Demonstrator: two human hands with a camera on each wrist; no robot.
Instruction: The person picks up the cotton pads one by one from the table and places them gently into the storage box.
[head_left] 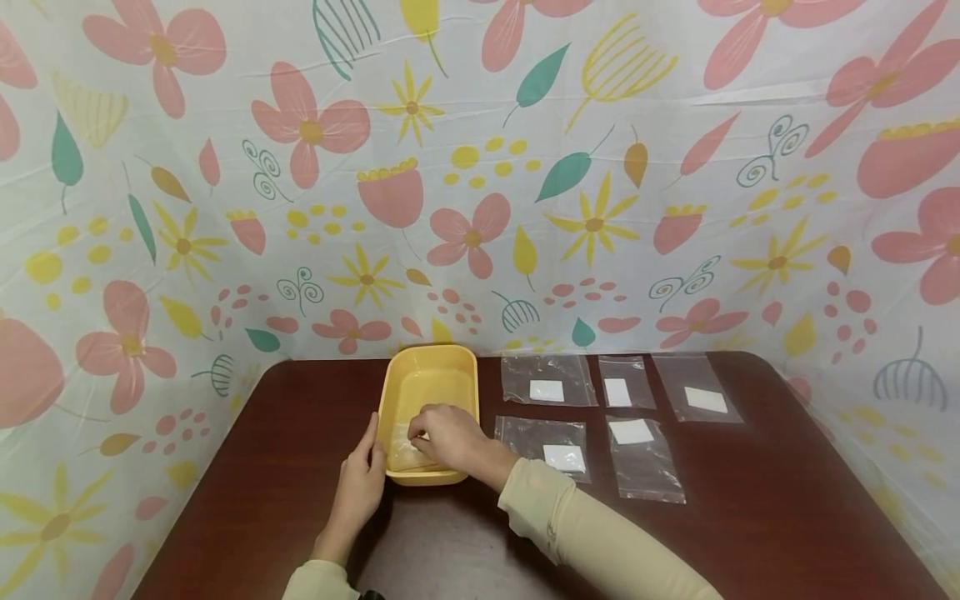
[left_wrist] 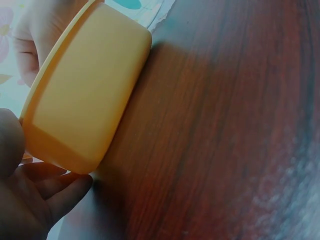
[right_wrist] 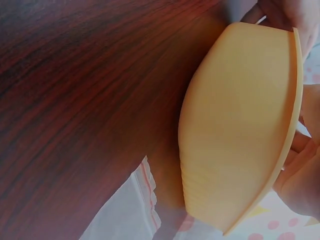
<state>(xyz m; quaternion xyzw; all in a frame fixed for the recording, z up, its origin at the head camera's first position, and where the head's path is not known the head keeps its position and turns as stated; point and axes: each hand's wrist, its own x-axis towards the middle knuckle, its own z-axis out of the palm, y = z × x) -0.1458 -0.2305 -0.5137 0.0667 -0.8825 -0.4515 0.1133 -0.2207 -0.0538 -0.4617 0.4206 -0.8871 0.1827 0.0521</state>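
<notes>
A yellow plastic tray (head_left: 431, 478) stands at the back of the table, left of the middle. My left hand (head_left: 361, 482) holds its near left corner. In the left wrist view the thumb lies at the rim and the fingers reach round the outside of the tray. My right hand (head_left: 452, 438) is inside the tray with its fingers curled, pinching a clear plastic bag (head_left: 409, 456) that lies in the near half. The tray wall hides the fingertips in the right wrist view, and what else the bag holds is hard to tell.
To the right of the tray lie several clear zip bags with white labels, such as a far left bag (head_left: 517, 379), a near left bag (head_left: 521, 433) and a near right bag (head_left: 652, 471). A flower-patterned cloth (head_left: 472, 292) hangs behind the dark wooden table (head_left: 750, 517).
</notes>
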